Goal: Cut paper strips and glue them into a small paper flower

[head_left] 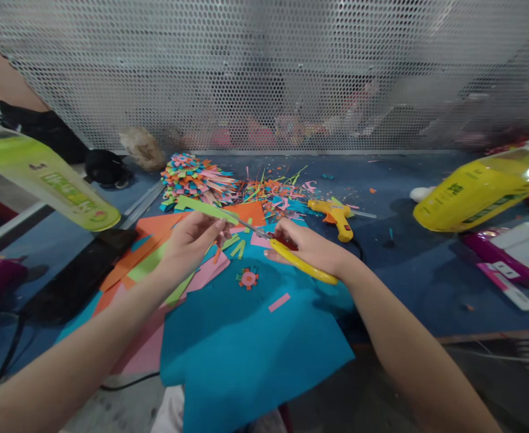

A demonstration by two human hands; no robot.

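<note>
My left hand (196, 237) pinches a light green paper strip (201, 207) and holds it level above the coloured sheets. In my right hand (307, 243) is a pair of scissors (307, 266) with yellow handles, its blades pointing left and meeting the right end of the strip. Whether the blades are parted there I cannot tell. Below my hands lies a large blue sheet (246, 343), with a small pink and orange paper flower (249, 278) and a short pink strip (279, 302) on it. Several short green strips (235, 243) lie between my hands.
Behind my hands sit a pile of frilled paper pieces (192, 180) and thin scraps (273, 191). A yellow glue gun (334, 216) lies right of them. Drink bottles stand left (52, 180) and right (476, 189). A perforated metal panel (264, 72) backs the table.
</note>
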